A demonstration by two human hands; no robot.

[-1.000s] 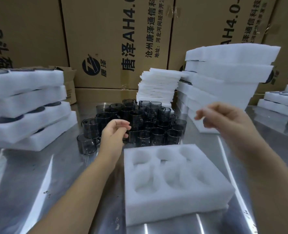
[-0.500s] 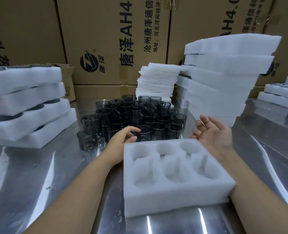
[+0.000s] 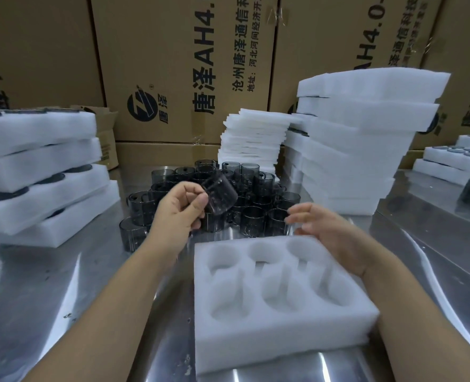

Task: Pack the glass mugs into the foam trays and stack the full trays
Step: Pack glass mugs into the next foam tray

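Left grip [image 3: 178, 213] pinches one smoky-grey glass mug [image 3: 220, 196], tilted, held up over the others. Right grip [image 3: 327, 230] is loose-fingered and holds nothing, above the far right corner of the white six-pocket foam tray [image 3: 255, 340]. Shiny metal surface [image 3: 49, 285] carries all. Stack of filled white foam trays [image 3: 35, 172] at far left. Cluster of matching grey mugs [image 3: 255, 216] just behind the near tray.

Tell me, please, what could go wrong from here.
1. The left hand pinches the mug by one side, tilted, above the other mugs; a slip could chip glass.
2. The right hand hovers close to those mugs and could knock one over.
3. The tall foam stack looks unevenly piled and might topple if bumped.
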